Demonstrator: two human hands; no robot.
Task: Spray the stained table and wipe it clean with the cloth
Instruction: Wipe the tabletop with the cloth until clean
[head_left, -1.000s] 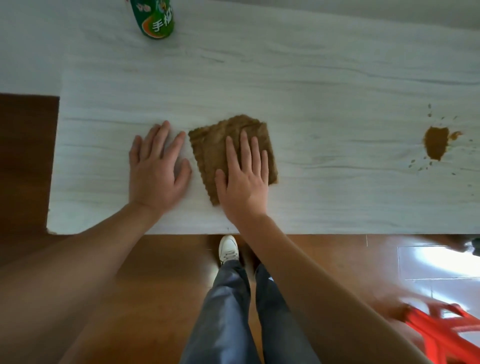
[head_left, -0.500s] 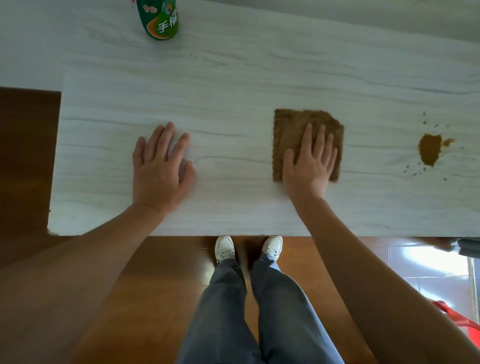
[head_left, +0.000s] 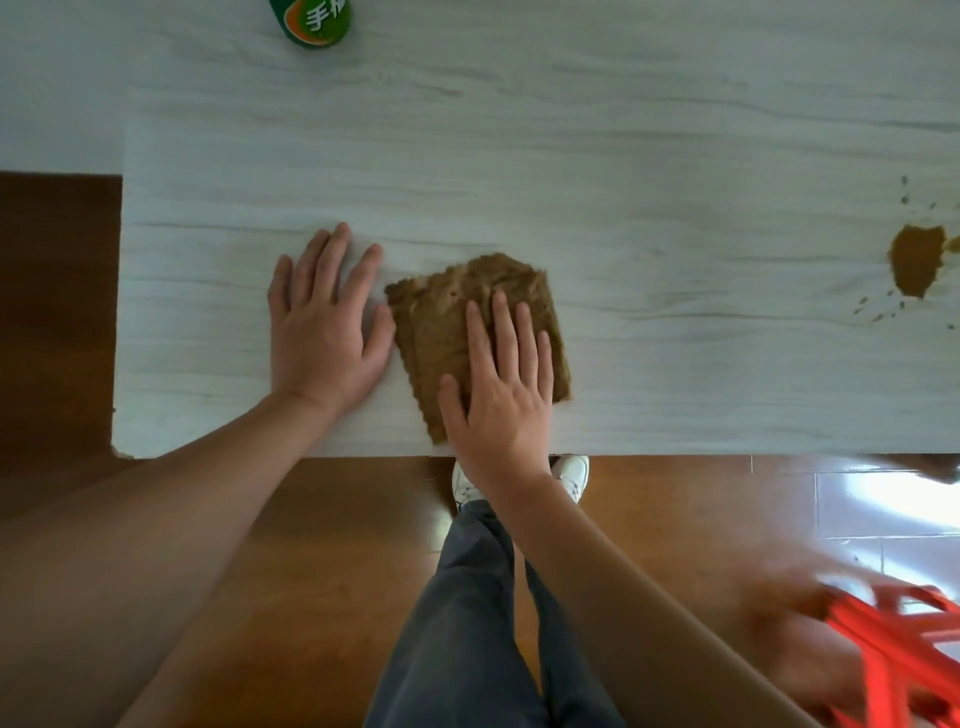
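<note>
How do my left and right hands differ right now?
The left hand rests on the bare table; the right hand presses on the brown cloth. The left hand lies farther from the near edge; the right hand's heel reaches it. Both are flat, fingers straight.

We see soft, even daylight across the pale grey wood-grain table (head_left: 675, 130), sharp in focus, with only faint shadows on it. Below its near edge, towards the right, a white glare patch (head_left: 883, 499) washes out the glossy floor tiles (head_left: 852, 519). Lower still, the red plastic frame (head_left: 904, 660) smears into motion blur.
</note>
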